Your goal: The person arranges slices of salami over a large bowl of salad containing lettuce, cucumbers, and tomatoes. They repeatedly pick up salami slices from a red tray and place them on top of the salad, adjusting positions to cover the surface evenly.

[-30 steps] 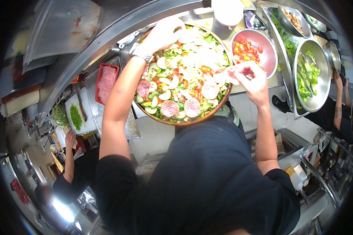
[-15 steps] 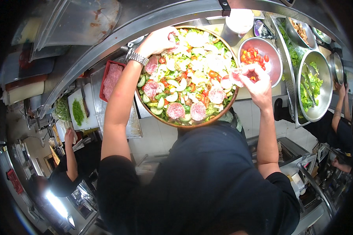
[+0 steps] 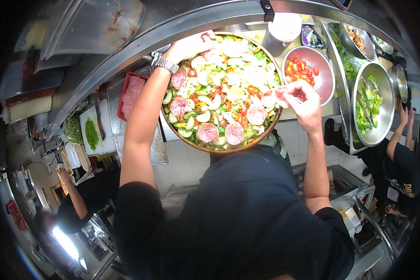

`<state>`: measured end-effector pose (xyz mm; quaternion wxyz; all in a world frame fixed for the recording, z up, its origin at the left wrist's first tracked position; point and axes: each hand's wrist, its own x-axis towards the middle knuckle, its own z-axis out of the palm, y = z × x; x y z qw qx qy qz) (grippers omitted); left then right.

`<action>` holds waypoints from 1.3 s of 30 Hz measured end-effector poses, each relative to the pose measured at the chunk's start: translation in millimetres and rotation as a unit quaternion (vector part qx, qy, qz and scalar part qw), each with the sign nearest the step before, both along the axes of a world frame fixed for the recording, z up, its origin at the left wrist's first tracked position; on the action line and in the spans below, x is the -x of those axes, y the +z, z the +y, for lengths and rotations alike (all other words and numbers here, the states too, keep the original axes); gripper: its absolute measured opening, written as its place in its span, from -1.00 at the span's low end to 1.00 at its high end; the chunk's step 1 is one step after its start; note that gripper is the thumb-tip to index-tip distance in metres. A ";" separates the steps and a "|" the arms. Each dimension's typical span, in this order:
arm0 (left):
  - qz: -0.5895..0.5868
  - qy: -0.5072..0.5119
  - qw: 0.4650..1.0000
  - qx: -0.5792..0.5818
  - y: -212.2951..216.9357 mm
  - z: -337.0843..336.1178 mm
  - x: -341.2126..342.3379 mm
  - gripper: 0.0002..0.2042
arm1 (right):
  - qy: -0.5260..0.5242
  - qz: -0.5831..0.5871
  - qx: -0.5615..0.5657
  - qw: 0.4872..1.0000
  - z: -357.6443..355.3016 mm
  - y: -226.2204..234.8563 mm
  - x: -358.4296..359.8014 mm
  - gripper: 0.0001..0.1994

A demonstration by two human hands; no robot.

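A large round bowl (image 3: pixel 221 151) of salad lies before me, with lettuce, cucumber slices (image 3: pixel 213 101), cherry tomatoes (image 3: pixel 251 89) and several salami slices (image 3: pixel 207 133) spread near its edge. At the bowl's right rim, my right hand (image 3: pixel 305 103) pinches a salami slice (image 3: pixel 280 96) between thumb and fingers; another slice (image 3: pixel 268 99) lies against it on the salad. My left hand (image 3: pixel 191 47), below a metal watch, bends over the upper left rim with its fingers drawn together. Glare and the fingers hide what they hold, if anything.
A metal bowl of cut tomatoes (image 3: pixel 330 74) stands right of the salad, beyond it a bowl of lettuce with tongs (image 3: pixel 387 105). Left sits a red tray of pinkish meat (image 3: pixel 134 91) and a cutting board with chopped greens (image 3: pixel 108 140). A steel shelf edge (image 3: pixel 186 28) arches overhead. Co-workers stand on both sides.
My left hand has shifted slightly up and right along the far rim. The right hand has moved slightly down, still pinching the salami. The co-workers' arms have moved.
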<state>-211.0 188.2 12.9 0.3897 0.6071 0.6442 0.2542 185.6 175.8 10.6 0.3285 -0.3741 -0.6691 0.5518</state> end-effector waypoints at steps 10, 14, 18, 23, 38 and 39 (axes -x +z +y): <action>0.136 0.014 0.983 -0.124 -14.3 -10.8 5.5 -0.73 | 0.005 0.042 0.059 0.997 1.9 -9.3 9.7 -0.85; 0.009 0.016 0.998 -0.067 -4.0 -27.7 25.0 -0.63 | 0.029 0.054 0.060 0.996 4.4 -5.4 22.3 -0.84; -0.044 0.068 0.993 -0.086 13.4 -74.0 49.1 -0.54 | 0.057 0.044 0.067 0.995 6.7 -2.1 40.1 -0.84; 0.188 0.163 0.968 0.003 11.7 -134.6 34.3 -0.59 | 0.134 -0.020 0.068 0.988 24.7 -0.3 96.8 -0.74; 0.146 0.307 0.938 -0.066 -25.5 -166.0 19.0 -0.74 | 0.336 -0.184 -0.226 0.896 61.2 7.7 288.4 -0.82; 0.135 0.319 0.935 -0.078 -26.2 -167.8 16.3 -0.74 | 0.337 -0.197 -0.238 0.889 59.9 4.2 292.5 -0.83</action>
